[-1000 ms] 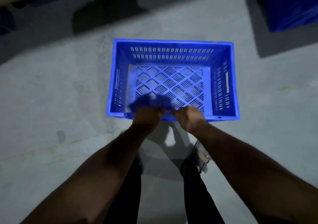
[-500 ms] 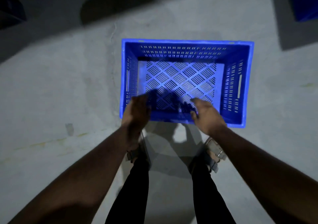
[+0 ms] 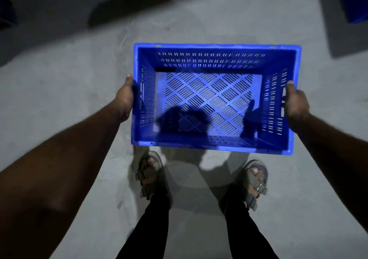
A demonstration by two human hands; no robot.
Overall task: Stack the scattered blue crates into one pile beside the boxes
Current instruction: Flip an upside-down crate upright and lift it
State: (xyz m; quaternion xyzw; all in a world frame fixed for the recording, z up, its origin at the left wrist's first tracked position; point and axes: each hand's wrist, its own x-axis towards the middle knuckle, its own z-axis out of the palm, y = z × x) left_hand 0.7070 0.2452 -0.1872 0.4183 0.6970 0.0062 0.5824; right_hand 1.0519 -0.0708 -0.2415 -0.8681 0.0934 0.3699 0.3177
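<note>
My left hand [image 3: 123,99] and right hand [image 3: 296,103] grasp the blue crate [image 3: 215,141] by its short ends, fingers curled round the handles, above my sandals [image 3: 153,177].

Blue crate [image 3: 216,97], held between the left hand [image 3: 123,99] and the right hand [image 3: 296,104]: saturated blue throughout; its base carries a diamond lattice of short diagonal slots, paler blue at the centre and darkened by shadows nearest the person; the far wall shows three rows of small vertical slits; the side walls beside each hand show columns of short horizontal slits. Floor [image 3: 59,91]: pale grey, mottled, crossed by a thin crack beyond the left hand. Sandals [image 3: 153,176], below the crate: grey-brown straps, metal buckles. Trousers [image 3: 151,229]: black. Second blue crate [image 3: 356,2], far beyond the right hand: dark blue.
</note>
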